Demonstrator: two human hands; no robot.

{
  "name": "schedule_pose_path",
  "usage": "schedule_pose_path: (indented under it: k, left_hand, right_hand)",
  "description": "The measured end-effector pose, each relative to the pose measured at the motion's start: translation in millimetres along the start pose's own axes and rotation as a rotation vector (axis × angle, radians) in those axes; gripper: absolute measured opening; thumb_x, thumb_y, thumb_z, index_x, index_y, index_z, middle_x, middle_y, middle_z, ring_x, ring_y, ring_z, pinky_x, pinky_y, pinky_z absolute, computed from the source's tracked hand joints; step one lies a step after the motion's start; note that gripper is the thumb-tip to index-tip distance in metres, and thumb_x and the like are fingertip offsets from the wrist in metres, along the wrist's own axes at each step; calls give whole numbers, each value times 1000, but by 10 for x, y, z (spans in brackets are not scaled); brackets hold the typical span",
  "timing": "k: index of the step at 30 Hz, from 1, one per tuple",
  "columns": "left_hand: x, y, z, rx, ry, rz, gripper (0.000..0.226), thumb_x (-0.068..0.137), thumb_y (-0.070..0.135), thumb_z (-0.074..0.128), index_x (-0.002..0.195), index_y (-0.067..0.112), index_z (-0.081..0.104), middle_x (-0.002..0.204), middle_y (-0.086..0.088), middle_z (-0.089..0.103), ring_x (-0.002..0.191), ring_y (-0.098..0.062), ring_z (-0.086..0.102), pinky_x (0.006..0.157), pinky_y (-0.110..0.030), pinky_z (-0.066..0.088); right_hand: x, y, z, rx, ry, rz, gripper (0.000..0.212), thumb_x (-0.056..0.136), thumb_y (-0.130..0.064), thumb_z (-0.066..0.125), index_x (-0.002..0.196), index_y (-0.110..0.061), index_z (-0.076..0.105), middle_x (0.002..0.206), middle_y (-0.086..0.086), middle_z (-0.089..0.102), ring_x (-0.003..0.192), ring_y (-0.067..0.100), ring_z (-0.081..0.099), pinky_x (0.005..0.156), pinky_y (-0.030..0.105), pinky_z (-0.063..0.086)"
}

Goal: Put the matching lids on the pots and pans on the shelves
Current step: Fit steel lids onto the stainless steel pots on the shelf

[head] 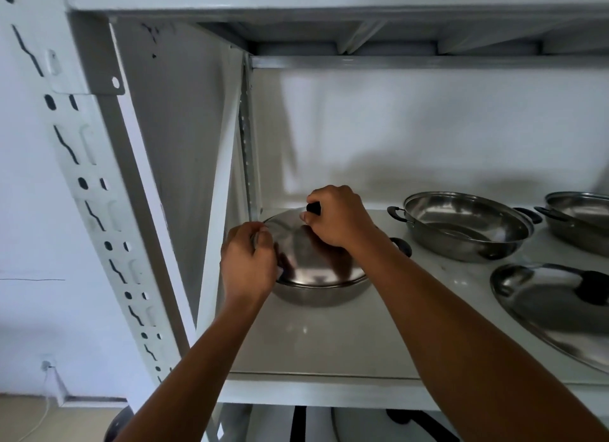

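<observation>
Head view: right hand [336, 215] grips the lid [309, 253] knob, left hand [248, 263] steadies its rim on the pan [316, 293]; next, seating needs checking.

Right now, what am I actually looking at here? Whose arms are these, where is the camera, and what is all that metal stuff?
There is no machine here. A person wears a camera on the head, looking down at their own two bare arms. They stand at a white shelf holding steel cookware. The right hand grips the black knob of a steel lid, which sits on a pot at the left. The left hand holds that lid's rim. Further right stand two open pans without lids, and a spare lid lies flat on the shelf in front of them.
</observation>
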State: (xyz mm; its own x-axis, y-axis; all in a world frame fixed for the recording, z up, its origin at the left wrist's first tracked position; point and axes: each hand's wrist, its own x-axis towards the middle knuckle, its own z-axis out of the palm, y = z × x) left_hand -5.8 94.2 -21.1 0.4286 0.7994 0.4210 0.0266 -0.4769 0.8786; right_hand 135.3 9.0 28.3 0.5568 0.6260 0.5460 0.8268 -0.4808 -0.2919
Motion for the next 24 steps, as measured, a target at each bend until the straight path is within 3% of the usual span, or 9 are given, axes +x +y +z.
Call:
schedule_pose_path:
  k: [5,10,11,13,15,17,19,21,24]
  left_hand:
    - [-22,46,107,62,5,80,31,83,33,42,98,20,65,108,-3,64,102,-26,56,92,-46,47]
    - [-200,217,291,354,-20,346,31,86,32,43,106,20,63,119,-2,61,115,-28,51,100,-51,35]
    - [-226,270,349,378,-32,382,30,86,31,43,106,19,63,120,-2,61,114,-29,51,99,-50,34]
    - [-260,398,462,386,-49,424,31,86,29,43,108,19,63,118,-2,62,112,-29,53,97,-45,30]
    - [-298,517,579,368,-67,484,29,87,28,44,107,20,64,116,-2,64,108,-29,55,94,-41,30]
    - [-360,629,682,363,-98,558,27,87,28,48,106,19,64,113,-3,65,104,-30,58,91,-41,34]
    - [-484,733,792,378,-149,639,26,85,28,51,104,17,65,109,-5,67,99,-32,59,89,-43,39]
    - [-638,828,933,424,-172,761,26,82,27,54,103,16,66,104,-5,68,95,-31,60,88,-42,40]
    - [-851,938,1242,464,-242,904,27,81,25,54,104,16,67,102,-4,68,93,-29,61,86,-41,41]
  right_hand:
    - [-30,-24,-7,10,-1,-22,23,81,-33,71,90,-13,71,90,6,72,88,29,62,76,34,50]
    - [-142,-21,-99,60,-82,-17,14,82,-15,64,72,-10,56,67,5,57,67,28,52,63,34,40]
    - [-179,15,-127,79,-87,-38,2,83,-12,62,82,-11,63,77,7,64,74,28,56,68,36,43]
    - [-269,105,-232,95,-82,-20,36,86,-10,60,122,-10,63,114,13,68,104,28,61,90,39,47]
    - [-387,272,-367,100,-24,9,50,86,-15,64,134,-9,55,129,14,62,117,29,58,100,40,45]
    - [-534,473,-534,124,51,47,50,86,-20,67,134,-10,56,130,13,62,115,27,60,98,38,47]
    - [-688,719,-715,108,88,104,44,87,-26,68,128,-13,61,125,7,65,106,16,62,89,27,46]
    - [-814,991,-900,75,98,121,30,86,-31,67,113,-16,68,110,2,70,95,11,63,78,25,44]
    - [-974,1380,-1158,37,94,113,16,83,-26,69,97,-19,70,97,-10,70,90,8,63,79,18,46]
